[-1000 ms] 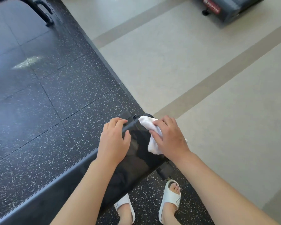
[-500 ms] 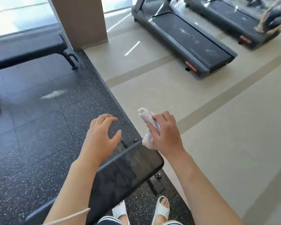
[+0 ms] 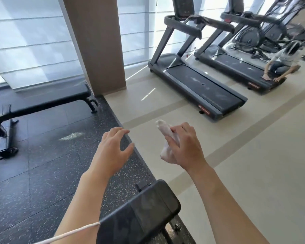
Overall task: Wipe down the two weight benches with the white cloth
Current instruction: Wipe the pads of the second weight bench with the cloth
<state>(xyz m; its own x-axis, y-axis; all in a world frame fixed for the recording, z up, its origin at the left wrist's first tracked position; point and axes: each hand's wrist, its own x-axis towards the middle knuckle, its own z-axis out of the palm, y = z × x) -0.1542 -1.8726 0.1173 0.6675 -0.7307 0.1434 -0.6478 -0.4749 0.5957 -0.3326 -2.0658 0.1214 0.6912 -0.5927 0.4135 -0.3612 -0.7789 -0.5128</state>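
Daylight filters through pale horizontal blinds [image 3: 30, 41] covering tall windows along the far wall of a gym, split by a tan square pillar [image 3: 97, 41]. The floor divides along a diagonal edge, with black speckled rubber tiles [image 3: 39, 155] on the left meeting smooth beige flooring [image 3: 262, 164] crossed by darker tan stripes, a thin streak of sun falling near the pillar's foot. Two dark treadmills [image 3: 197, 85] stand side by side on the beige section before further exercise machines [image 3: 271, 32], and a person [image 3: 280, 66] crouches at the end of the far treadmill.
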